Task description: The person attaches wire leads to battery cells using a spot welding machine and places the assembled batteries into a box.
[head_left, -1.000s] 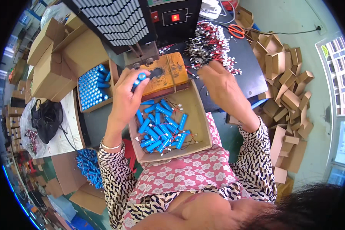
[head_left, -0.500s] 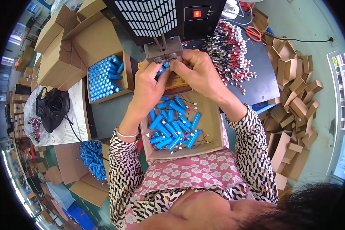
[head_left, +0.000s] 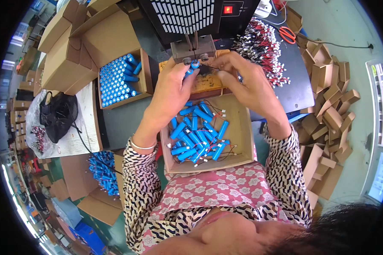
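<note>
Setting: A crowded workshop counter (head_left: 127, 123) with a dark top, seen from above, ringed by cardboard and bright daylight at the right edge.
Far left: A black bag (head_left: 57, 117) lies on a pale sheet, with closed cardboard cartons (head_left: 68, 55) stacked behind it.
Left of centre: An open box of upright blue cells (head_left: 119, 80) stands just beside the worker's left forearm; a loose heap of blue cells (head_left: 102, 172) sits lower down, off the counter edge.
Left hand: The left hand (head_left: 170, 91) is closed around a single blue cell (head_left: 191, 68), fingers wrapped on its body, its top end pressed up under the two metal tips of the welding machine (head_left: 193, 46).
Centre: A cardboard tray of wired blue cells (head_left: 200, 134) rests in the worker's lap, below both hands.
Right hand: The right hand (head_left: 242, 80) pinches a thin wire lead (head_left: 210, 68) between thumb and forefinger, fingers nearly closed, holding it at the cell's top.
Right: A pile of red-and-black wire leads (head_left: 264, 46) lies on the counter, orange scissors (head_left: 287, 34) beyond, and folded cardboard pieces (head_left: 332, 114) heaped at the far right.
Step in hand: It looks like the lead is being joined to the cell's end at the machine tips.
Next move: Likely needs both hands steady, lead flat on the terminal, before the cell drops into the tray.
</note>
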`<state>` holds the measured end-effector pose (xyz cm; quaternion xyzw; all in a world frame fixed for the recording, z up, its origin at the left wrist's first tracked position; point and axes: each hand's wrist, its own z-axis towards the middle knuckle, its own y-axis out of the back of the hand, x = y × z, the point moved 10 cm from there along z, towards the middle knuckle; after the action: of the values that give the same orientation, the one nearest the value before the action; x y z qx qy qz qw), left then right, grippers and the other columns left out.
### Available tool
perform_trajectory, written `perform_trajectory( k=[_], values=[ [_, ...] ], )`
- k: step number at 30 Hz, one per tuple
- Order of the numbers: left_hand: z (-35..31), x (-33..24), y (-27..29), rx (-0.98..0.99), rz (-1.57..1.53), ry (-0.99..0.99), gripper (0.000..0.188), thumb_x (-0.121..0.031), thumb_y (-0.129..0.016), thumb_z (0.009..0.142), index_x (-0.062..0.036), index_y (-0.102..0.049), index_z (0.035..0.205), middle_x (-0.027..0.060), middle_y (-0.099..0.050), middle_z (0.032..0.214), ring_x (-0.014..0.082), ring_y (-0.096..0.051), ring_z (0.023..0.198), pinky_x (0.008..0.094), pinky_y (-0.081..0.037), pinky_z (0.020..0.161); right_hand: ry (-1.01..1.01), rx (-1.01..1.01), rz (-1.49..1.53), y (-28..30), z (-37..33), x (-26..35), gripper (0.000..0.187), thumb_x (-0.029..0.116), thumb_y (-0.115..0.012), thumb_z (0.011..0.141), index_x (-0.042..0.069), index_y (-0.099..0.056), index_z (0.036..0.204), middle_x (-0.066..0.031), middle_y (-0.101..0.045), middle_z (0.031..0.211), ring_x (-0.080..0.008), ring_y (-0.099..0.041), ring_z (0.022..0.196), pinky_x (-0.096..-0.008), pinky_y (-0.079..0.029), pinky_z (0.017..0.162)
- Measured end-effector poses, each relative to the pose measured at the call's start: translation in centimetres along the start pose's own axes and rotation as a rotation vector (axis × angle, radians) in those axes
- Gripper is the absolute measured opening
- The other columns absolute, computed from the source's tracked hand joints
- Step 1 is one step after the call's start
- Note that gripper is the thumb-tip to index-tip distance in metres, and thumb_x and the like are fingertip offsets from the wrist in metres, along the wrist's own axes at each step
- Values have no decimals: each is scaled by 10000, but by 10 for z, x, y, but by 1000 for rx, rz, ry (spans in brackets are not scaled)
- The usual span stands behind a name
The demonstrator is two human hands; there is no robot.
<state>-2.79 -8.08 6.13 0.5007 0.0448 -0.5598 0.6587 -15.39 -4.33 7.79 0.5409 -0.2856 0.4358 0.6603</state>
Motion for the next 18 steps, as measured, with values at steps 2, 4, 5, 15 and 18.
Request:
perform_trajectory(
  k=[2, 4, 5, 15, 18],
  values=[
    [1, -2, 2, 3, 17, 42, 170, -55, -649, 835, 15, -620, 987, 171, -627, 862, 337, -598, 746, 365, -468, 659, -47, -50, -22, 7, -16, -13, 181, 45, -556, 902, -28, -569, 1067, -53, -591, 734, -100, -543, 638, -254, -453, 588],
    [-5, -2, 3, 16, 50, 90, 157, -54, -639, 842, 6, -609, 984, 175, -620, 873, 351, -605, 754, 371, -474, 655, -201, -145, 87, 7, -24, -28, 166, 1, -558, 884, -27, -574, 1047, -55, -589, 710, -104, -550, 624, -270, -460, 581],
    [-12, 4, 9, -29, -23, 184, 161, -70, -633, 855, 8, -601, 992, 156, -616, 831, 299, -604, 705, 345, -470, 632, -143, -138, -26, 4, -24, -21, 213, -45, -548, 827, -6, -557, 1037, -156, -605, 780, -287, -628, 695, -351, -493, 644],
    [0, 24, 7, -85, -117, 389, 185, -77, -678, 814, -6, -627, 978, 101, -633, 804, 192, -590, 654, 293, -465, 614, 349, -82, -385, -26, -21, 24, 295, -53, -573, 744, -10, -567, 1036, -143, -576, 837, -325, -578, 751, -384, -477, 692],
    [5, -8, 3, -80, 44, 2, 190, -48, -682, 795, -16, -636, 976, 137, -642, 883, 308, -610, 731, 349, -485, 651, 282, -203, -271, -14, -13, 18, 167, -34, -578, 818, -5, -588, 981, -140, -587, 814, -309, -589, 743, -374, -480, 657]
  ],
)
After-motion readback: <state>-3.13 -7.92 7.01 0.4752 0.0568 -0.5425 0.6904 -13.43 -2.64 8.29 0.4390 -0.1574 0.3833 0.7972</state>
